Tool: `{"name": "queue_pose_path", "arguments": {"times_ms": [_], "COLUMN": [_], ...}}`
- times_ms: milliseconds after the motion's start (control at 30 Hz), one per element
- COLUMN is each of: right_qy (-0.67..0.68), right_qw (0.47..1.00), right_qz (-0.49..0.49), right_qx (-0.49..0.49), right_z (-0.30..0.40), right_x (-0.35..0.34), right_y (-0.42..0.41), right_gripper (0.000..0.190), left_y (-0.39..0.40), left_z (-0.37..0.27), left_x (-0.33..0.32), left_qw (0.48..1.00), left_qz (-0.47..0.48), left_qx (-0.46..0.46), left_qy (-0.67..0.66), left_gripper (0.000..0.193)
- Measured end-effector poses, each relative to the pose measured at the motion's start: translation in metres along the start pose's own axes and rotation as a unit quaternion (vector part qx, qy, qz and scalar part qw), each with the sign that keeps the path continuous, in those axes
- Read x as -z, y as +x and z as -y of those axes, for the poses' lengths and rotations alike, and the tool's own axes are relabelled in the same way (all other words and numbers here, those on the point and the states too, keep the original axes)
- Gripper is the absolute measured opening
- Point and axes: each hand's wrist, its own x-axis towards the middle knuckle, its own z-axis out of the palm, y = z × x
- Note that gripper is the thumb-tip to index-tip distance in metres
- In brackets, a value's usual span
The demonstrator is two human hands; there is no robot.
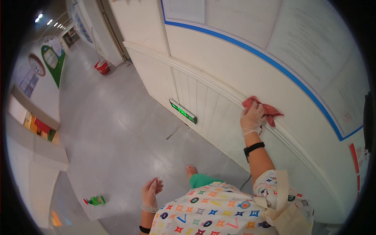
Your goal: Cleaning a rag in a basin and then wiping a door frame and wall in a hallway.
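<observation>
My right hand [253, 117], in a clear disposable glove, presses a red cloth [271, 111] onto the white moulded rail [217, 83] along the wall. Folds of the cloth stick out past my fingertips, and part of it is hidden under the palm. Down by my body hangs my left hand [151, 192], gloved as well, its fingers loosely bent and nothing in it. A green spray bottle [97, 201] with a red trigger head is on the grey floor to the left of that hand.
Low on the wall panelling, a lit green exit sign [183, 111] is mounted. Above the rail runs a blue-framed notice board [258, 54] with printed sheets. A red bucket [102, 67] stands by the doorway down the corridor. White partitions [35, 147] line the left.
</observation>
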Motion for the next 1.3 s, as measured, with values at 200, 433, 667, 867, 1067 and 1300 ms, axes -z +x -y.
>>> {"name": "queue_pose_path", "arguments": {"times_ms": [200, 433, 667, 867, 1067, 1300], "right_qy": [0.052, 0.055, 0.036, -0.207, -0.014, 0.007], "right_qw": [0.998, 0.997, 0.998, 0.977, 0.996, 0.992], "right_qz": [0.025, 0.020, -0.029, 0.047, 0.079, 0.123], "right_qx": [0.023, 0.047, 0.030, 0.008, -0.047, -0.019], "right_z": [0.130, 0.245, 0.347, 0.415, 0.431, 0.447], "right_x": [0.004, 0.036, 0.019, 0.029, 0.033, 0.065], "right_y": [0.029, 0.029, 0.048, 0.064, 0.076, 0.068], "right_gripper": [0.049, 0.054, 0.033, 0.043, 0.037, 0.041], "left_y": [0.062, 0.069, 0.158, 0.326, 0.404, 0.455], "left_z": [-0.067, -0.121, -0.167, -0.205, -0.237, -0.273], "left_x": [0.043, 0.101, 0.159, 0.197, 0.110, 0.137], "left_qw": [0.998, 0.999, 0.999, 0.987, 0.916, 0.865], "left_qz": [-0.033, -0.026, 0.030, 0.149, 0.376, 0.430], "left_qx": [-0.050, 0.002, 0.037, 0.053, 0.076, 0.111], "left_qy": [-0.012, -0.023, -0.022, 0.004, 0.118, 0.233], "left_gripper": [0.025, 0.025, 0.029, 0.028, 0.036, 0.046]}}
